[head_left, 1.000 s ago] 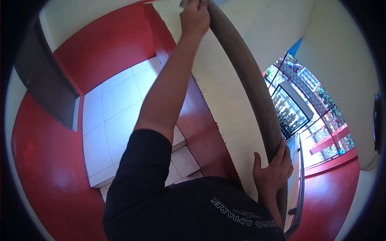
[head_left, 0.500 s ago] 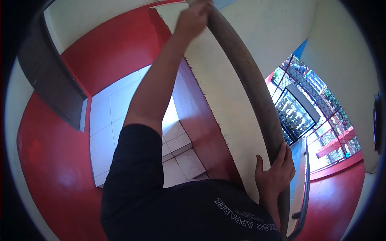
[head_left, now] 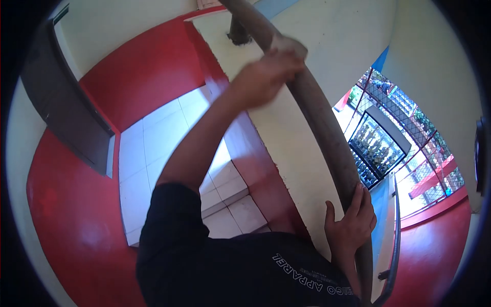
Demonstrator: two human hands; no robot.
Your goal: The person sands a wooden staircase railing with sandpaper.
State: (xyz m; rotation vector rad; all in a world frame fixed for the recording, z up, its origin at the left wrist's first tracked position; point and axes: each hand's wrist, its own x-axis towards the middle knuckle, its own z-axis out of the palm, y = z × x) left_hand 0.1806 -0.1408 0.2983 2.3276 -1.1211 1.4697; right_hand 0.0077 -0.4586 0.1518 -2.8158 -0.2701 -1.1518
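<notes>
A thick brown handrail (head_left: 319, 112) curves from the top of the view down to the lower right. My left hand (head_left: 268, 77), somewhat blurred, is closed round what looks like a pale brown cloth (head_left: 291, 47) and presses it on the rail's upper part. Lower down, my right hand (head_left: 352, 220) rests against the rail's side, thumb apart and fingers stretched along it, with nothing visible in it.
Beneath the rail runs a cream parapet (head_left: 286, 148) with a red lower band. White tiled steps (head_left: 158, 138) and a dark door (head_left: 66, 97) lie left. A second, thinner rail (head_left: 396, 240) and a glass-fronted case (head_left: 378, 146) by a mesh window stand right.
My left hand has slid down the rail toward me, and the pale cloth now shows. A rail bracket has come into view at the top. My right hand has stayed nearly in place.
</notes>
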